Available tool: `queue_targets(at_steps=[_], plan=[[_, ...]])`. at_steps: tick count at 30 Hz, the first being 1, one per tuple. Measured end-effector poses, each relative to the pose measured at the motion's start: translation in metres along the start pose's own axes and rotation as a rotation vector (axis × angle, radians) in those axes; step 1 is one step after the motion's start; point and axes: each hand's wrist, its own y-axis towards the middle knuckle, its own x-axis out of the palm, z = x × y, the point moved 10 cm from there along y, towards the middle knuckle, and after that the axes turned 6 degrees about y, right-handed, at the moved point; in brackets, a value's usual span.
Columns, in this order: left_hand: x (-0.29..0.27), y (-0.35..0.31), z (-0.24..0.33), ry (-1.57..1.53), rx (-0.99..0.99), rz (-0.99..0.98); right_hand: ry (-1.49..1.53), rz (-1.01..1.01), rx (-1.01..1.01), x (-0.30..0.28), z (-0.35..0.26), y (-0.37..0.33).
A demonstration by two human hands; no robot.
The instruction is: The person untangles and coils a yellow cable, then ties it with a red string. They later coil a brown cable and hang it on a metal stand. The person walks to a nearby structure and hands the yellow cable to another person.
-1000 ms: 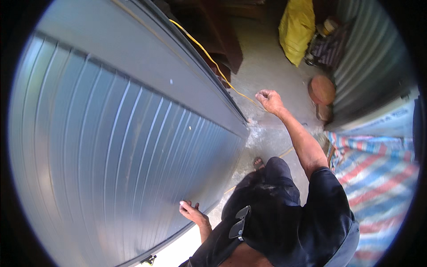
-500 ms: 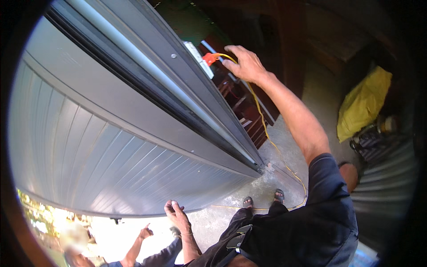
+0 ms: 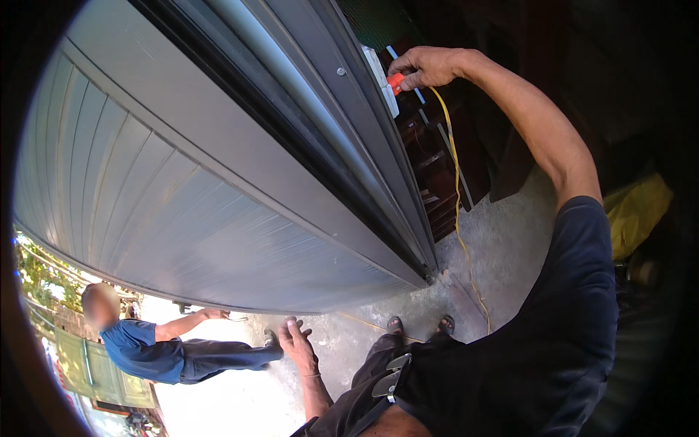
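My right hand (image 3: 435,67) reaches up with its fingers closed round an orange plug (image 3: 395,82). The plug sits against a white socket box (image 3: 379,80) on the inner side of a dark grey metal door frame (image 3: 378,138); whether its prongs are fully in is hidden. A yellow cord (image 3: 456,171) runs from the plug down to the floor. Low on the left, my left hand (image 3: 298,348) hangs in the air with loosely bent fingers apart, holding nothing. It is near the lower edge of the grey panelled door (image 3: 167,211).
A co-worker in a blue shirt (image 3: 138,348) stands beyond the door, one arm stretched toward its edge. Dark red wooden furniture (image 3: 437,171) stands behind the socket. Yellow sheeting (image 3: 641,215) lies at the right. The cord crosses the concrete floor (image 3: 502,226) near my feet.
My right hand has closed on the orange plug, which it was only near before. The view has shifted, and more of the co-worker shows. My left hand stays raised.
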Motion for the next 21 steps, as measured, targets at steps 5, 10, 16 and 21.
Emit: queue_targets(at_steps=[5, 10, 16, 21], plan=[[0.010, -0.010, -0.045, -0.123, -0.202, -0.010, -0.014, -0.048, -0.034, -0.002, 0.021, 0.005], [0.017, -0.014, -0.087, -0.053, -0.280, -0.056, -0.009, 0.294, 0.098, -0.099, 0.025, -0.079], [0.112, -0.046, -0.106, 0.265, -0.404, -0.692, 0.216, 0.694, 0.590, -0.052, 0.041, -0.326], [0.262, -0.130, -0.001, 0.354, 0.321, -1.439, 0.550, 0.883, 0.642, 0.090, -0.054, -0.415]])
